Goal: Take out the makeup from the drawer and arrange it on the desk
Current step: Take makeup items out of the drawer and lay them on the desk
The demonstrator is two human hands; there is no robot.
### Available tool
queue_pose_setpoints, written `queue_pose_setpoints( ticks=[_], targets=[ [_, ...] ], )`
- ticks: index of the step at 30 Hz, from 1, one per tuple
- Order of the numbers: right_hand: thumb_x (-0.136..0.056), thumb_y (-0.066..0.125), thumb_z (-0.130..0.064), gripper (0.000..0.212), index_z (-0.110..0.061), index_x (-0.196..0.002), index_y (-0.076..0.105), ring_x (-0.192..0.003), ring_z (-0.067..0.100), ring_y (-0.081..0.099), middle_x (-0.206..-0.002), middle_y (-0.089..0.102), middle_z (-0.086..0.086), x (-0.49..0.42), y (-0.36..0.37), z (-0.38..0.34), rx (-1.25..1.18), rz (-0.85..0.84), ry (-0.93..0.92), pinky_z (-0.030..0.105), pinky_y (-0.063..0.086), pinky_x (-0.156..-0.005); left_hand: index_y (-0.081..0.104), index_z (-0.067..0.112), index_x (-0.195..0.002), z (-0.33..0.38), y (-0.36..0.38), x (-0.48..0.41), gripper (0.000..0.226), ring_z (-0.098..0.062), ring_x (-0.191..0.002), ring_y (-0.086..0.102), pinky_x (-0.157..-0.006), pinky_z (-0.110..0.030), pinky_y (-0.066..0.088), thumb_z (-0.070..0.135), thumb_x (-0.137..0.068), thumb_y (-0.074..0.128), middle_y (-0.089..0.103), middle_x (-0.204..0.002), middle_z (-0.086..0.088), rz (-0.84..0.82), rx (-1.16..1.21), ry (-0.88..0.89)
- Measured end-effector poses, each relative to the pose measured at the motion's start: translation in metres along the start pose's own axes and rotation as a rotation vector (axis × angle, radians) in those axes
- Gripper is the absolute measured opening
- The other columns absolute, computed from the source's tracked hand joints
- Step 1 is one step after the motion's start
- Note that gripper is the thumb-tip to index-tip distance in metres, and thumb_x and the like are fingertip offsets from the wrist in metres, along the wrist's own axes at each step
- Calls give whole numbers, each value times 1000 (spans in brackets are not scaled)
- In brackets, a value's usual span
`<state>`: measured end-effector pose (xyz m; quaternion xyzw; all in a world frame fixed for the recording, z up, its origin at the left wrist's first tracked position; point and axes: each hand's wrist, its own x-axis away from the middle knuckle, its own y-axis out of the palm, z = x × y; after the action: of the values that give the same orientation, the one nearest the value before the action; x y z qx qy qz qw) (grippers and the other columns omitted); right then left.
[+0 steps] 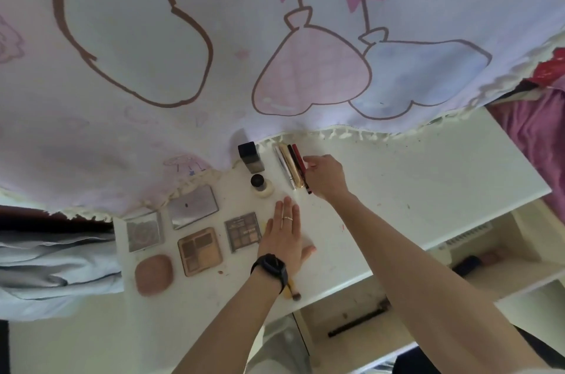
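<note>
**Desk lot, places given from the square foundation bottle**

1. Square foundation bottle (249, 156), dark cap, upright at the back of the white desk (397, 178), against the fringe of a printed cloth (275, 37) that hangs over the desk's back edge.
2. Round bottle (261, 186), black cap, just in front of the foundation bottle.
3. Row of slim sticks (289, 166) just right of the bottle, lying side by side and touching: silver, gold, black, then the red stick (299, 158) outermost.
4. Right hand (325, 176), at the far side of the row from the bottle. Fingers curled and seemingly pinching the red stick, though the contact is hard to see.
5. Left hand (284, 233), in front of the bottle past the round one. It lies palm down on the desk, fingers straight, holding nothing. A ring is on one finger and a black watch (270, 266) on the wrist.
6. Grey multi-pan palette (243, 231), in front of the bottle, touching the left hand's edge.
7. Brown eyeshadow palette (200, 251), silver compact (193, 211) and clear square compact (144, 231), all front-left of the bottle.
8. Pinkish-brown oval case (153, 274), farthest front-left.
9. Small brush (295, 294), at the desk's front edge, partly under the left wrist.
10. Open drawer (351, 306), below the desk's front edge, front-right of the bottle. A long black stick (357, 320) lies inside it.
</note>
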<state>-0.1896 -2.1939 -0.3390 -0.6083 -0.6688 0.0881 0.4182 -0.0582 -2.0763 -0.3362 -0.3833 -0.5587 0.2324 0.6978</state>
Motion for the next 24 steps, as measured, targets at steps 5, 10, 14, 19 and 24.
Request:
queue_pose_setpoints(
  ticks=[5, 10, 14, 19, 24],
  targets=[
    [-97, 54, -16, 35, -23, -130, 63, -105, 11, 62, -125, 63, 0, 61, -13, 25, -203, 122, 9, 21, 46, -91, -19, 5, -153, -1, 0, 0, 95, -33, -151, -15, -123, -44, 8, 62, -98, 33, -26, -161, -15, -7, -18, 1],
    [-98, 56, -17, 29, -25, -125, 64, -104, 1, 58, -119, 61, -11, 174, -18, 105, -268, 254, 102, 20, 48, -90, 21, 13, -155, 21, -3, 19, 67, -28, -150, 17, -120, -39, 21, 44, -101, 43, 18, -163, -13, 146, 82, -39],
    [-97, 50, -28, 30, -23, -123, 64, -110, 10, 58, -119, 60, -10, 253, -7, 192, -87, 253, 207, 32, 52, -92, 57, 16, -131, 63, 18, 47, 38, -26, -125, 51, -98, -35, 49, 27, -94, 60, 53, -138, -6, 326, 262, 180],
    [-84, 64, -21, 24, -18, -106, 71, -110, 30, 60, -110, 68, 0, 294, -2, 265, 262, 342, 225, 43, 56, -82, 57, 28, -128, 139, 59, 66, 32, -12, -111, 57, -82, -25, 53, 26, -97, 51, 49, -133, 7, 178, 358, 458],
    [-81, 74, -17, 24, -13, -104, 73, -124, 31, 55, -119, 68, 5, 273, -20, 306, 331, 430, 255, 47, 50, -93, 42, 25, -141, 201, 90, 32, 41, -17, -138, 36, -103, -32, 44, 23, -101, 44, 35, -150, 0, 6, 239, 499]
  ],
)
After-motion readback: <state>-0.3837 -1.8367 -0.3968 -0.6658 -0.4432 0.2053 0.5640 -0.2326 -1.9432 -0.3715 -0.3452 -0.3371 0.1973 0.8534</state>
